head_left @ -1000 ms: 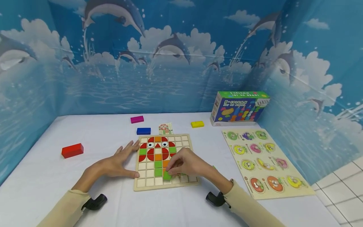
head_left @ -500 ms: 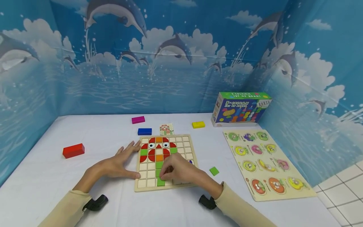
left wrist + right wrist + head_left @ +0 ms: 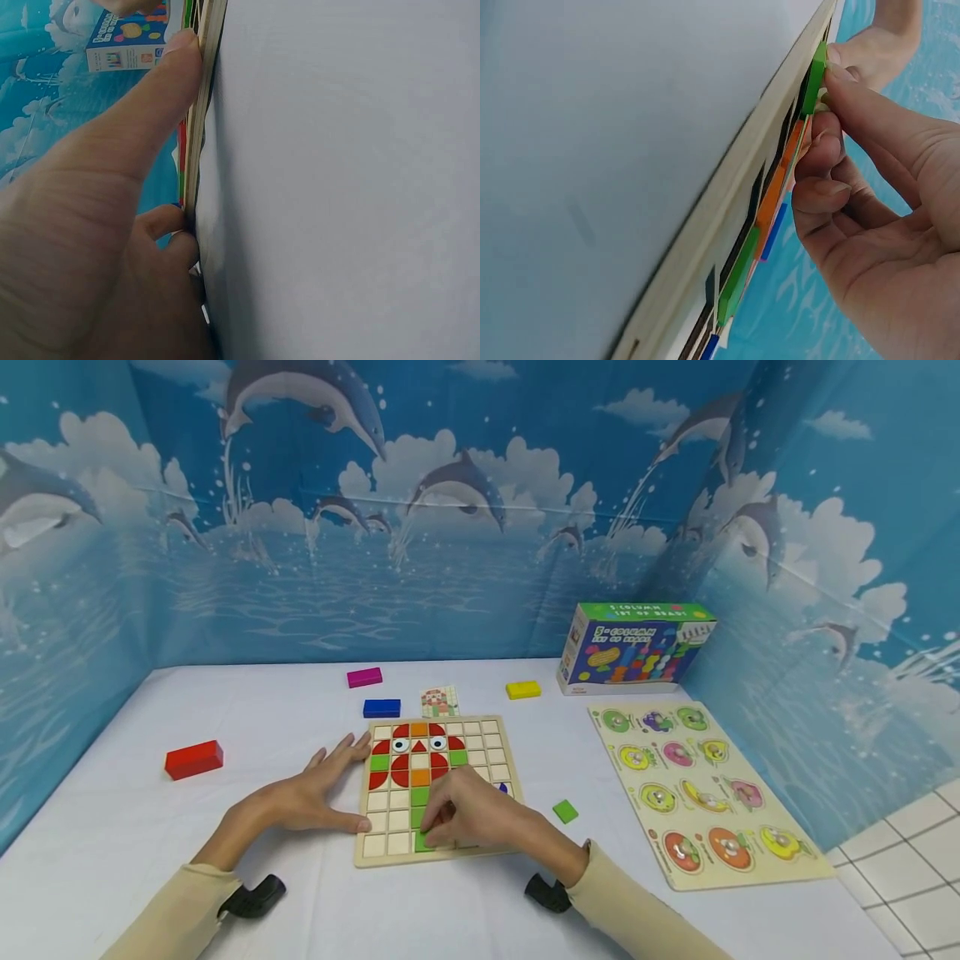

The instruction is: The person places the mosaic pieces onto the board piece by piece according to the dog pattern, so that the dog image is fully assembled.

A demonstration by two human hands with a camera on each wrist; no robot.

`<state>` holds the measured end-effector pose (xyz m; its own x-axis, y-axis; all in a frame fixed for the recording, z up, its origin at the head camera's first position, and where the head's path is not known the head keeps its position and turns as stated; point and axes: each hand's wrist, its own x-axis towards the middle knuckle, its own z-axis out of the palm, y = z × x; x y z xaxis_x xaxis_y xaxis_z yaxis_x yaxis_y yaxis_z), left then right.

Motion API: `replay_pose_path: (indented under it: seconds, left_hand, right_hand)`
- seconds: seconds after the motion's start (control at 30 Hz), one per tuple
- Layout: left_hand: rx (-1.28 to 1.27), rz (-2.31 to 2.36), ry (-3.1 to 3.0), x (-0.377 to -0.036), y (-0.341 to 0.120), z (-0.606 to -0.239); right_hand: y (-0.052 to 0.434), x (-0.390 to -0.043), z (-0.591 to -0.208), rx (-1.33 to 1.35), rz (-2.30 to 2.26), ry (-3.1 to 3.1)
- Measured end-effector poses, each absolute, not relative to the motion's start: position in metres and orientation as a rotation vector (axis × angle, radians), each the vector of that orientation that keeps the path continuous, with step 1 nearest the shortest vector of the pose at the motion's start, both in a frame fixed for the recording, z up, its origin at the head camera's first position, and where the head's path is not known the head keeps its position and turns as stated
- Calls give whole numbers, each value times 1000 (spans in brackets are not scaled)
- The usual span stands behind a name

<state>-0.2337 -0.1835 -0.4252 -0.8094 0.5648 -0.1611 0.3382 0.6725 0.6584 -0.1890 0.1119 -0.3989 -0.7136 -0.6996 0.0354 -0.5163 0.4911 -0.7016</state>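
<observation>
A square wooden grid board (image 3: pixel 377 843) bears a picture of red, orange and green tiles with two eye tiles. My left hand (image 3: pixel 318 793) lies spread along its left side, thumb and fingertips touching the edge; in the left wrist view the thumb (image 3: pixel 161 90) rests on the rim. Over the lower middle, my right hand (image 3: pixel 472 810) pinches a green square tile (image 3: pixel 424 841) at the front row between thumb and index finger. The right wrist view has this green tile (image 3: pixel 815 79) at the fingertips. My right hand hides part of the board.
A loose green tile (image 3: pixel 566 812) lies right of the board. Behind stand a picture card (image 3: pixel 439 701) and blue (image 3: pixel 382 708), magenta (image 3: pixel 364 677) and yellow blocks (image 3: pixel 523 690). A red block (image 3: pixel 194 760) is left, a fruit puzzle board (image 3: pixel 712 860) and bead box (image 3: pixel 637 649) right.
My right hand has carried the green tile left and toward the front row, then stayed there. The loose green tile, earlier mostly hidden by the arm, now shows. The left hand keeps its place.
</observation>
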Motion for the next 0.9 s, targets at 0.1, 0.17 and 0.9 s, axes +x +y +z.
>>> replay_pose_path:
  seconds: [0.1, 0.17, 0.9]
  left_hand:
    - [703, 892, 2537, -234, -184, -425]
    - [686, 881, 2540, -234, -184, -425]
    - [685, 874, 2526, -234, -184, -422]
  right_hand:
    - [109, -187, -399, -1027, -1027, 2493]
    - [110, -186, -397, -1014, -1026, 2485]
    - [121, -187, -385, -1013, -960, 2524]
